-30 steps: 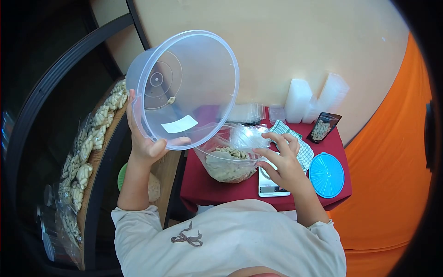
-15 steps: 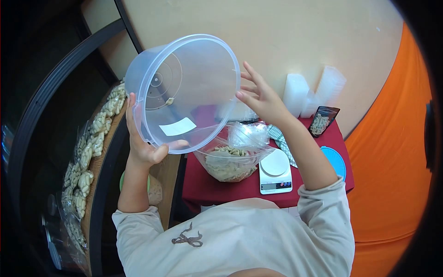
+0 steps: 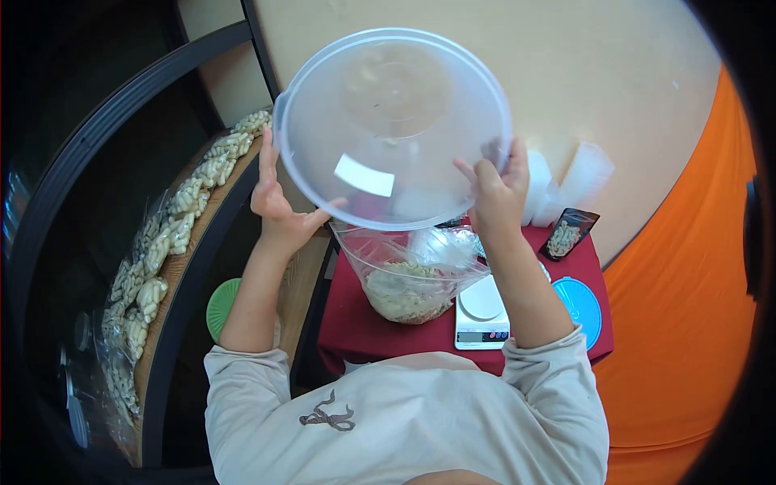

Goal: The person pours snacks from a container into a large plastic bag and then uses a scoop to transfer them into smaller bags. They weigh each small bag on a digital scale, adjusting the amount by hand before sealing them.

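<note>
Raised in front of me is a large clear plastic tub (image 3: pixel 323 113), tilted so its open mouth faces me. A white label (image 3: pixel 364 175) and a few small bits show through it. My left hand (image 3: pixel 281 206) holds its lower left side, thumb at the rim and fingers stretched up outside. On the right, my right hand (image 3: pixel 499 190) grips the rim with bent fingers. Below the tub stands an open clear plastic bag (image 3: pixel 404 295) of pale, nut-like pieces, touched by neither hand.
On the red-covered table (image 3: pixel 347 331) are a white kitchen scale (image 3: pixel 482 315), a blue lid (image 3: pixel 578 311), a dark pouch (image 3: pixel 568 234) and stacked clear containers (image 3: pixel 584 178). At left, a shelf (image 3: pixel 182 275) bears several filled bags (image 3: pixel 190 198). A green lid (image 3: pixel 222 309) lies lower left.
The tub has moved up and to the right, its mouth turned more squarely towards me. My right hand, earlier spread beside the rim, now grips it. More of the green lid shows.
</note>
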{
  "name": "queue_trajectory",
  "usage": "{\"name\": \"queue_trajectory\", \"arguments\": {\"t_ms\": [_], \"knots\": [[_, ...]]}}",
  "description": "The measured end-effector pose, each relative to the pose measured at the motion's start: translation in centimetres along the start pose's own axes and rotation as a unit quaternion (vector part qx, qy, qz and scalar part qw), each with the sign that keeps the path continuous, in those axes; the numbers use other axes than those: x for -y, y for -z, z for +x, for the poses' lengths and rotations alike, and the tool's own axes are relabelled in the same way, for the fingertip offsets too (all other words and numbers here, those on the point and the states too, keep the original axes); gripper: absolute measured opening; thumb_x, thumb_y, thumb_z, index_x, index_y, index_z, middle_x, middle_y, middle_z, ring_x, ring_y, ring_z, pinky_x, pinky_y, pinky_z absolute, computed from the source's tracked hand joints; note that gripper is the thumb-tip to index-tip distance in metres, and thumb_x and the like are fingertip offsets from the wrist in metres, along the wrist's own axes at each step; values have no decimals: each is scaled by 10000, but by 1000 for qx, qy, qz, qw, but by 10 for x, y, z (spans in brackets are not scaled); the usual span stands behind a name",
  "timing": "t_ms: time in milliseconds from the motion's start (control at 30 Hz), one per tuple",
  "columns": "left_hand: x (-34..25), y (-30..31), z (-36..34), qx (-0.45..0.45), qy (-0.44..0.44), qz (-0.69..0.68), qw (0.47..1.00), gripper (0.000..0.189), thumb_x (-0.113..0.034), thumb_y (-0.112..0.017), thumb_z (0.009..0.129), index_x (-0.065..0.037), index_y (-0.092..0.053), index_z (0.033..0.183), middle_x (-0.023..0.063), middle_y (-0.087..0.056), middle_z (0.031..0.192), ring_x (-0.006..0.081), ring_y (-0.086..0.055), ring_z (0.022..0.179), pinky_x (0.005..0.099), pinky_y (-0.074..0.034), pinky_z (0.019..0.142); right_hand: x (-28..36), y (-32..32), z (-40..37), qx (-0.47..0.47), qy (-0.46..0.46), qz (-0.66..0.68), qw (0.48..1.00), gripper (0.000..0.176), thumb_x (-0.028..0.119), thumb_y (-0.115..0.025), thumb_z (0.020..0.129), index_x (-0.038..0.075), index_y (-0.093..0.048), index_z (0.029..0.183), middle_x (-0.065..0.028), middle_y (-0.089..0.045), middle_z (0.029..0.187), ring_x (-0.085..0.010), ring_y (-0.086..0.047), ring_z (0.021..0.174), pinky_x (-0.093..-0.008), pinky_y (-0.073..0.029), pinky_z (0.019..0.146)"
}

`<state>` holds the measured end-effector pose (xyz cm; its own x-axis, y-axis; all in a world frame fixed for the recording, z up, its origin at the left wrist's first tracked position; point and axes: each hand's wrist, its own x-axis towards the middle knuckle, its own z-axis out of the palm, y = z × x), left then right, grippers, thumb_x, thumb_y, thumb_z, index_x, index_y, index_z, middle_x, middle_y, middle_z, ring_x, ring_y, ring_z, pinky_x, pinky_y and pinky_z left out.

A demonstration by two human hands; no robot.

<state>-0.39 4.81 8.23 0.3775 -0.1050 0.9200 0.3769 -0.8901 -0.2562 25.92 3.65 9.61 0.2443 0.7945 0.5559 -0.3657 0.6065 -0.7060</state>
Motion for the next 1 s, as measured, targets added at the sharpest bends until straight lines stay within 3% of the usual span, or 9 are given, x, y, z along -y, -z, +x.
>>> {"name": "queue_trajectory", "arguments": {"t_ms": [100, 133, 200, 267, 333, 533, 700, 900, 1000], "knots": [[-23, -7, -22, -71, 285, 3, 956, 726, 37, -602, 728, -105, -130, 1262, 281, -204, 1405, 361, -316, 1275, 470, -264, 1019, 8, 2, -14, -62, 94, -31, 993, 215, -107, -444, 736, 36, -426, 895, 1, -419, 837, -69, -441, 780, -238, -433, 771], [-37, -13, -25, -74, 283, 1, 956, 726, 37, -602, 728, -105, -130, 1262, 281, -204, 1405, 361, -316, 1275, 470, -264, 1019, 11, 3, -19, -88, 129, -30, 987, 196, -116, -442, 742, 34, -418, 866, 8, -400, 812, -56, -418, 759, -210, -406, 759], [-67, -30, -32, -181, 282, 38, 942, 587, 29, -607, 692, -71, -316, 1192, 249, -383, 1276, 365, -427, 1166, 491, -288, 1011, 11, 7, -27, -85, 135, -51, 986, 196, -133, -427, 749, 47, -392, 819, 14, -366, 796, -45, -357, 703, -172, -352, 723], [-92, -27, -27, -24, 141, 128, 981, 376, -60, -629, 678, -68, -503, 1032, 158, -520, 1104, 299, -514, 996, 447, -341, 959, 7, 10, -33, -82, 168, -70, 980, 216, -150, -411, 742, 56, -369, 792, 23, -331, 774, -41, -303, 670, -166, -337, 694], [-111, -41, -18, 32, 118, 181, 976, 210, -177, -651, 687, -107, -598, 877, 64, -581, 928, 241, -520, 848, 397, -374, 841, 4, 8, -37, -84, 178, -84, 977, 216, -150, -408, 742, 57, -368, 789, 23, -328, 773, -41, -297, 665, -165, -326, 676], [-118, -50, -31, 72, 177, 178, 965, 166, -248, -681, 670, -132, -630, 777, -28, -584, 802, 188, -508, 794, 379, -302, 794, 1, 10, -51, -70, 178, -104, 976, 200, -142, -407, 742, 51, -371, 780, 2, -341, 783, -53, -314, 686, -187, -311, 653], [-121, -45, -31, 70, 171, 171, 968, 136, -219, -682, 675, -141, -630, 774, -41, -583, 793, 181, -513, 793, 403, -287, 829, -12, 21, -53, -25, 320, -195, 927, 178, -117, -443, 757, 44, -368, 757, -52, -379, 785, -148, -374, 734, -240, -326, 680], [-123, -46, -32, 56, 173, 156, 971, 117, -169, -695, 671, -138, -629, 763, -42, -583, 795, 185, -515, 810, 418, -294, 843, -6, 21, -55, 4, 382, -291, 877, 219, -132, -477, 751, 50, -355, 745, -60, -380, 762, -172, -378, 716, -259, -341, 665], [-124, -46, -34, 54, 175, 155, 971, 111, -168, -697, 675, -139, -629, 757, -41, -585, 800, 185, -515, 824, 425, -295, 851, -10, 22, -55, 1, 384, -282, 879, 234, -139, -486, 749, 52, -352, 743, -61, -378, 752, -175, -377, 708, -258, -341, 659]]}}
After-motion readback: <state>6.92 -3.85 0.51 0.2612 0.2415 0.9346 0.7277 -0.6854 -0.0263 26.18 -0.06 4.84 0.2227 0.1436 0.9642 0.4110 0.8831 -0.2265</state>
